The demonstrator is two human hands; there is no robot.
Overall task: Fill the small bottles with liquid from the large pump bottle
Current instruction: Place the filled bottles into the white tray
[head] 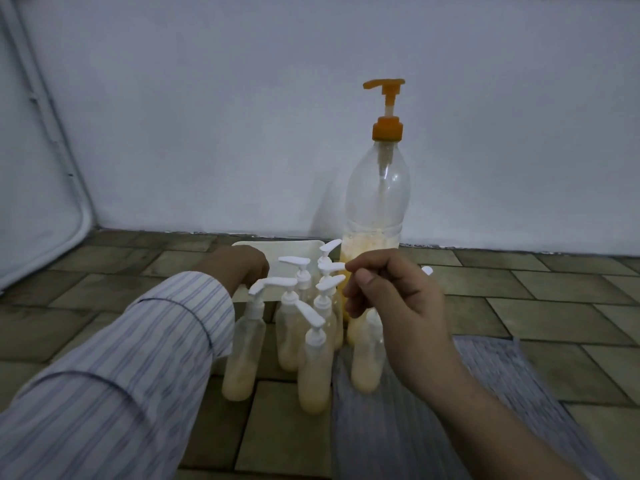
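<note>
Right hand [388, 292] perhaps pinching pump [330, 267]

Directly ahead of me the cluster of small clear pump bottles with white heads and cream liquid [313, 344] stands packed tight, their nozzles pointing different ways, leaving no gap I could slip fingers through; my left hand [239, 265] in its striped sleeve [138, 358] blocks the cluster's left flank; my right hand [391, 292], fingers curled, covers the right flank; behind them the tall clear bottle with the orange pump [379, 188] and the white rectangular tray [277, 251] close the way to the pale wall [242, 116]; open brown tiled floor [554, 296] lies to the far right, and to the far left [86, 265], near the white rounded panel [38, 220]; the grey striped cloth [485, 393] lies flat under my right forearm.
</note>
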